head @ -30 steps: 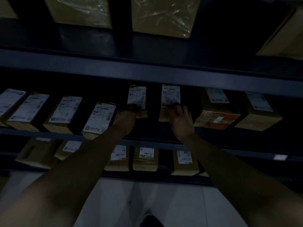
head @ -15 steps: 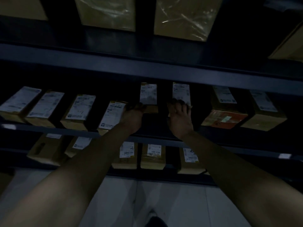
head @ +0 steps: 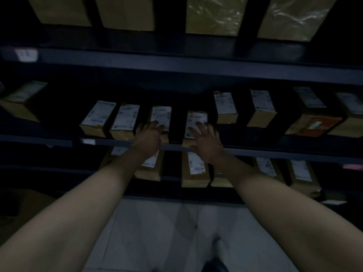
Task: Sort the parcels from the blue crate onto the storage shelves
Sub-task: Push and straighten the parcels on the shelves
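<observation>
Small brown cardboard parcels with white labels lie in a row on the dark middle shelf (head: 275,153). My left hand (head: 148,139) rests with its fingers laid over the near end of one labelled parcel (head: 162,114). My right hand (head: 206,141) has its fingers spread and touches the near end of the neighbouring parcel (head: 197,118), which juts slightly past the shelf edge. Neither hand lifts anything. The blue crate is not in view.
Further parcels lie left (head: 125,120) and right (head: 225,107) on the same shelf, and an orange-patched one (head: 314,125) sits at far right. Larger boxes (head: 214,14) stand on the upper shelf and more parcels (head: 194,169) on the lower one. Light tiled floor (head: 157,232) lies below.
Both hands left the two parcels they had pushed back and moved left to the two neighbouring parcels. The view shifted left as well.
</observation>
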`<act>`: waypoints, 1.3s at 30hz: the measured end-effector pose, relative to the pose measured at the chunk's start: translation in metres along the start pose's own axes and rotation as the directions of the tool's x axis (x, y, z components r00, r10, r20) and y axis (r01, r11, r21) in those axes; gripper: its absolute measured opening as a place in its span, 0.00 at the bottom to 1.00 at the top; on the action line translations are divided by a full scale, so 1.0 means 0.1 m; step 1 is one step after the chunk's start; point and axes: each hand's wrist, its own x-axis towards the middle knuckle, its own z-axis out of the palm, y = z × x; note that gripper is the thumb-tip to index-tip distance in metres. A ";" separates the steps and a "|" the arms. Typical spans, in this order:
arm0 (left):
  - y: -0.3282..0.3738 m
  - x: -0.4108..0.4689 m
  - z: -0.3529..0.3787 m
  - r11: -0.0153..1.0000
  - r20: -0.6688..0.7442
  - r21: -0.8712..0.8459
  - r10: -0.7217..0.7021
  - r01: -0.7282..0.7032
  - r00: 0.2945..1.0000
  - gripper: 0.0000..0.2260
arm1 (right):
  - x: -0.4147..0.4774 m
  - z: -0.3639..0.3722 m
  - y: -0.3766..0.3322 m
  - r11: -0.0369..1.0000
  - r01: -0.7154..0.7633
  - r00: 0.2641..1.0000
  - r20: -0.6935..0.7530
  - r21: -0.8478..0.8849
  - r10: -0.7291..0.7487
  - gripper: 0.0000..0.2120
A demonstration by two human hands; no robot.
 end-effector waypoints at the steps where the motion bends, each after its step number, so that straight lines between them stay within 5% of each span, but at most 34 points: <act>1: -0.08 -0.02 0.01 1.000 0.007 -0.013 0.007 -0.007 1.000 0.24 | 0.01 0.03 -0.06 1.000 -0.022 1.000 0.009 -0.005 0.022 0.29; 11: -0.38 0.21 0.28 0.991 0.051 -0.102 0.093 -0.087 0.994 0.26 | 0.29 0.24 -0.05 0.980 -0.197 0.977 0.086 -0.010 0.198 0.33; 27: -0.34 1.35 0.46 0.964 -0.138 -0.256 0.044 -0.078 0.989 0.19 | 1.45 0.38 0.48 0.992 -0.095 0.995 0.008 0.087 0.094 0.48; 34: -0.40 1.52 0.44 0.961 -0.142 -0.266 0.032 -0.069 0.989 0.22 | 1.64 0.32 0.48 0.986 -0.104 0.994 -0.027 0.132 0.108 0.46; 39: -0.44 1.43 0.41 0.970 -0.075 -0.230 0.063 -0.078 0.995 0.23 | 1.44 0.31 0.23 0.980 -0.194 0.971 -0.148 -0.047 0.185 0.37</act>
